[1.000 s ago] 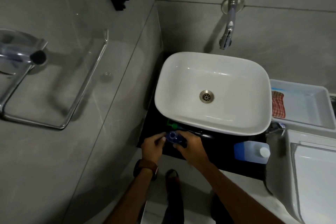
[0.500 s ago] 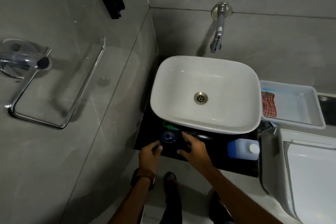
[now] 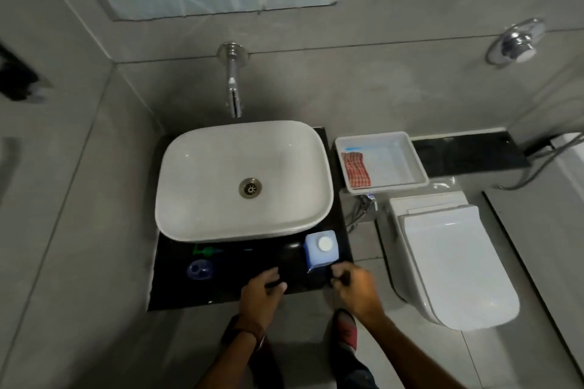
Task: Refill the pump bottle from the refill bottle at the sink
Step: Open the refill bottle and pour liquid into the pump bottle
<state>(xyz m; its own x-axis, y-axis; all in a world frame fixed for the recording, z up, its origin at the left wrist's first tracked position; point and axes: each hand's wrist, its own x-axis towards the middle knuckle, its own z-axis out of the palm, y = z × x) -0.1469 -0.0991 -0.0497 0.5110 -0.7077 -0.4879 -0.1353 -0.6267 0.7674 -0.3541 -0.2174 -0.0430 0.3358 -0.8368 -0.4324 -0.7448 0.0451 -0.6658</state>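
A: Step in hand? Where are things?

B: Reach for the refill bottle (image 3: 320, 250) is judged under way. It is stood capped on the dark surface (image 3: 221, 290), front right of the sink (image 3: 202, 224). Pump bottle (image 3: 201, 269) is set well left.

A: Hands?

B: Left hand (image 3: 264, 289) is rested loosely curled, nothing held. Right hand (image 3: 354, 286) is curled just beside the refill bottle; grip cannot be told.

A: Next?

B: Cap removal is called for.

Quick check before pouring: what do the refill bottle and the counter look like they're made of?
Refill bottle: looks like translucent blue plastic with an opaque white cap, its matte walls glowing softly. Counter: seemingly polished black stone, glossy with faint reflections; laminate can't be ruled out.
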